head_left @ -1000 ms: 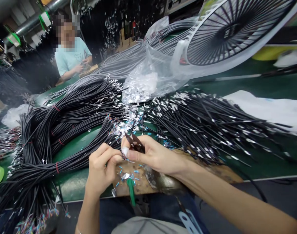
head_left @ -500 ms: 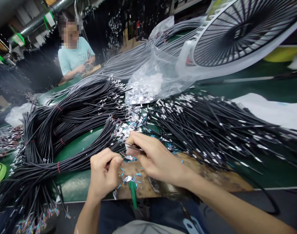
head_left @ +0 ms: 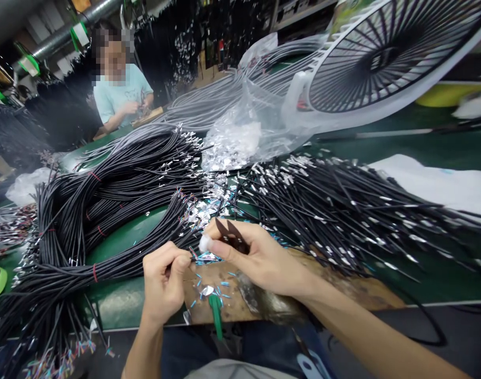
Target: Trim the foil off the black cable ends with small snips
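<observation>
At the front edge of the desk [head_left: 124,301], left hand [head_left: 165,279] pinches a cable end [head_left: 193,257] — right hand [head_left: 264,260] grips dark snips [head_left: 229,233].

hands at work up close: two, left hand [head_left: 165,281] and right hand [head_left: 259,258]
snips [head_left: 230,234]: one pair, in the right hand
single black cable [head_left: 189,257]: just one, pinched in the left hand
black cable heaps: two, a looped heap [head_left: 106,195] on the left and a fanned-out heap [head_left: 343,205] on the right
grey cable bundle [head_left: 208,102]: one, further back
red ties [head_left: 93,272] on the looped heap: at least three that I can make out
little blue offcuts [head_left: 224,283]: way too many to count
wooden board [head_left: 359,289]: one
green-handled tool [head_left: 215,310]: one
clear plastic bag [head_left: 256,110]: one
white fan guard [head_left: 382,58]: one
white sheet [head_left: 433,184]: one
co-worker [head_left: 119,89]: one, at the far end
</observation>
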A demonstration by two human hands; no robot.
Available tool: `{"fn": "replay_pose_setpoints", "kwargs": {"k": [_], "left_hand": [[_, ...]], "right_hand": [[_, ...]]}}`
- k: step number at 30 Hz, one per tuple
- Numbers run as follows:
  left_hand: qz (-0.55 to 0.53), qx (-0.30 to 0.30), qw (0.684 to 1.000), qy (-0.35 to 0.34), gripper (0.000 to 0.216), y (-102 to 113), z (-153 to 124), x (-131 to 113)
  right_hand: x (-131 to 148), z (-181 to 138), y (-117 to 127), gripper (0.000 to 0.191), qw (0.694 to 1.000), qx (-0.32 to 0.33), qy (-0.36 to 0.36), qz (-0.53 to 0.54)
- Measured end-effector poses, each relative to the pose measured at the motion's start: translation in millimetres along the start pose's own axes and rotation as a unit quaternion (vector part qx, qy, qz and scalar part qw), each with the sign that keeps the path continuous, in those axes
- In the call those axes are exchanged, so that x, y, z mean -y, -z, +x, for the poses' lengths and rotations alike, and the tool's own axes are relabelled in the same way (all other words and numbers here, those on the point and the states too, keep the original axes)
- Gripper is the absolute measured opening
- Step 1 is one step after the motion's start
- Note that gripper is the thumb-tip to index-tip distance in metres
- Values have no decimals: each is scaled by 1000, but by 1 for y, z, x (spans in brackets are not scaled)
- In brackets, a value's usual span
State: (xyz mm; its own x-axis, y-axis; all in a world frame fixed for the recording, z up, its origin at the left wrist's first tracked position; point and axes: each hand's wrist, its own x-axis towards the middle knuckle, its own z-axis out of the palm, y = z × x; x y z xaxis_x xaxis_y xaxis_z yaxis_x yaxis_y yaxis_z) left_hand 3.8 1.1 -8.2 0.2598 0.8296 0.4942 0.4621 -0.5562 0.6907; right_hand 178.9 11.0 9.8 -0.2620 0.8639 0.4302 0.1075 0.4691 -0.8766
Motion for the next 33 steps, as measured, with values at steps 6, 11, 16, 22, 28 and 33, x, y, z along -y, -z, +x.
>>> {"fn": "replay_pose_setpoints", "kwargs": {"k": [6, 11, 16, 22, 28, 33], "left_hand": [[-12, -5, 1000, 18, 36, 1, 3, -3], [-18, -29, 999, -9, 29, -1, 3, -4], [15, -61, 997, -37, 16, -4, 1, -3], [39, -104, 992, -59, 13, -9, 0, -2], [25, -130, 990, -47, 16, -12, 1, -5], [8, -137, 990, -31, 15, -9, 0, -7]], "right_hand": [[-4, -3, 0, 9, 994, -19, 102, 17], [-2, -2, -3, 22, 999, -18, 25, 21], [-1, -3, -5, 25, 997, -54, 31, -42], [-1, -9, -11, 21, 974, -67, 154, -151], [-2, -7, -9, 15, 986, -101, 84, -98], [-4, -5, -8, 21, 989, -74, 80, -95]]}}
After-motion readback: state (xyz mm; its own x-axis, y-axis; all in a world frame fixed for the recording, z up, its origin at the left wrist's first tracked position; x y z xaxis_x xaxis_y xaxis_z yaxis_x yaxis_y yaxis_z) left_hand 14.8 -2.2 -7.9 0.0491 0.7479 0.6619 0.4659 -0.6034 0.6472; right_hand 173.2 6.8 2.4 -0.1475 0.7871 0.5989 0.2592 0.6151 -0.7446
